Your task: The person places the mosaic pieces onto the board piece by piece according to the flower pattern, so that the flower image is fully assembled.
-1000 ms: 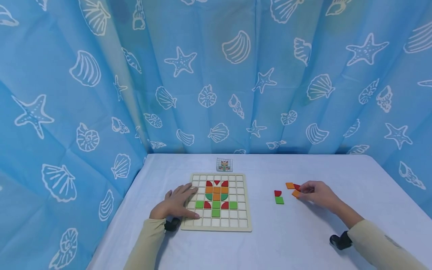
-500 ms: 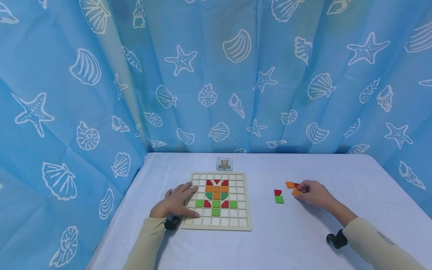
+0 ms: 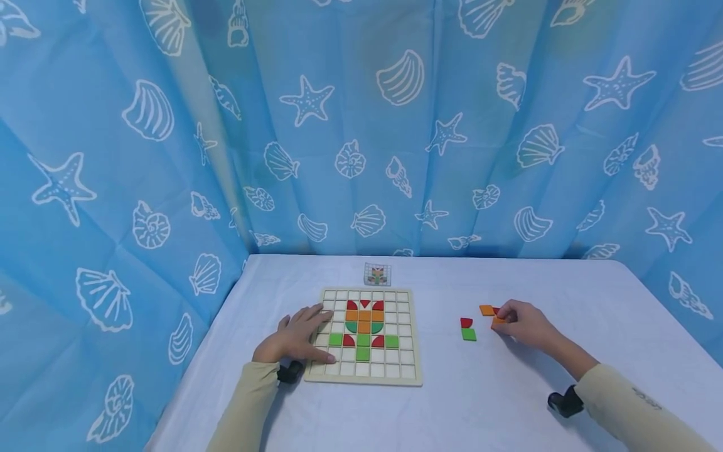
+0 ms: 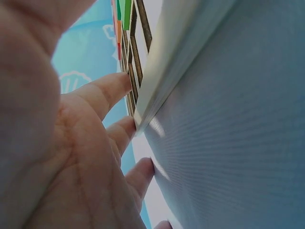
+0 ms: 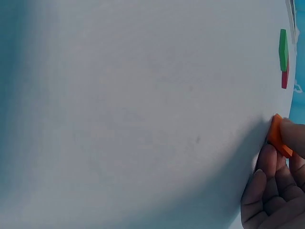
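My left hand (image 3: 294,338) lies spread over the left side of a cream gridded board (image 3: 361,380), thumb and fingertips on its edge. Red, orange and green tiles form a flower-like pattern on the board. At the right, my right hand (image 3: 528,324) pinches an orange square tile (image 5: 277,136) between thumb and fingers, low over the white tabletop. Beside those fingers lie another orange tile (image 3: 486,310) and a red piece (image 3: 496,310), the red one partly hidden by the hand.
Between the board and my right hand, a red rounded tile (image 3: 466,322) touches a green square tile (image 3: 469,334). Behind the board lies a small pattern card (image 3: 376,274). A blue shell-print curtain (image 3: 350,125) hangs past the table's far edge.
My right fingers have shifted slightly at the orange tile, which has turned a little and now covers more of the red piece. My left hand stays on the board.
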{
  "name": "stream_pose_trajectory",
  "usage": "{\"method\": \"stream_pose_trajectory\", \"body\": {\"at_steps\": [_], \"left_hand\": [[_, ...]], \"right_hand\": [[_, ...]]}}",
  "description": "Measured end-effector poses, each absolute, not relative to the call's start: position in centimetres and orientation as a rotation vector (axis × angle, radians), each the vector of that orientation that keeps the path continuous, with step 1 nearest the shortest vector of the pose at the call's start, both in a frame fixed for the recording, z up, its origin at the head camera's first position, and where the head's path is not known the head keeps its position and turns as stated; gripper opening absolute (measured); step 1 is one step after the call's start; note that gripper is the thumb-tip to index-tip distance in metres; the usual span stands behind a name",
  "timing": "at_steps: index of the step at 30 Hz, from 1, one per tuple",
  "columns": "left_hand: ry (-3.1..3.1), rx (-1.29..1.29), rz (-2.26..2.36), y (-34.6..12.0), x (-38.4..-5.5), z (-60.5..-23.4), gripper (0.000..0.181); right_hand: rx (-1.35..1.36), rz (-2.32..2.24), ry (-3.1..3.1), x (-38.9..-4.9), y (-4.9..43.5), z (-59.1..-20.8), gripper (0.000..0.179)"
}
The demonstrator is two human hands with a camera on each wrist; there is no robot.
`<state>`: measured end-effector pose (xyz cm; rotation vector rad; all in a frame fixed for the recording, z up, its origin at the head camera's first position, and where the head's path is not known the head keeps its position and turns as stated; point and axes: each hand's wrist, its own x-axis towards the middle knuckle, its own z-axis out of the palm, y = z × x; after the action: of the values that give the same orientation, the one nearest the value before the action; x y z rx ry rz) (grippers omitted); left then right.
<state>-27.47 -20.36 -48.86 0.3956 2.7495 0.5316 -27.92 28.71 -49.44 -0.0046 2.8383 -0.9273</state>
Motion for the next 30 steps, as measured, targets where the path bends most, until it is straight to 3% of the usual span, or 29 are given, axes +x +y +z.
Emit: {"method": "stream_pose_trajectory", "body": {"at_steps": [12, 30], "left_hand": [[2.756, 0.414, 0.522, -20.6, -27.6, -48.7, 0.104], [2.75, 0.395, 0.52, -20.4, -27.5, -48.8, 0.104]], "right_hand": [[-0.125, -0.882, 2.853, -28.0, 28.0, -49.0, 0.022], [-0.219, -1.03, 2.87, -30.2, 23.3, -44.7, 0.033]]}}
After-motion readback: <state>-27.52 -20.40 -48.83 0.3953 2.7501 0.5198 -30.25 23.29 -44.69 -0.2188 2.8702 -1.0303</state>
